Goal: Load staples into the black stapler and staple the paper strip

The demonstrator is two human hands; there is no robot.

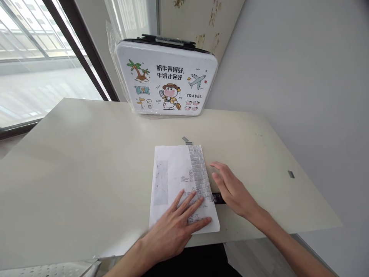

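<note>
Hands apart, neither clamped on anything: from my distant seat I see the left hand (175, 229) spread flat, fingers fanned over the printed paper (175, 177), while the right hand (235, 192) hovers or rests just beyond the paper's right edge, fingers loosely curved and thumb parted from the forefinger. I read the flat left palm as a weight, there to stop the paper sliding; the fanned fingers spread that pressure over its lower part. The paper lies near the front edge of the bench (86, 173), right before the wearer, presumably so that both forearms reach it easily. Along its upper right side runs a band of silvery segments (198, 169), set in close rows that look like staple strips; the left fingertips come close to its lower end, perhaps so as not to disturb the rows. Just under the right hand I make out a black object (218, 198), half hidden, its end meeting the paper's edge; I cannot tell whether the hand touches it. Two small grey strips (185, 139) lie by the paper's top edge, and another grey piece (291, 174) sits well apart toward the right. A white case (167, 79) stands upright at the back, out of the hands' way, I suppose.
</note>
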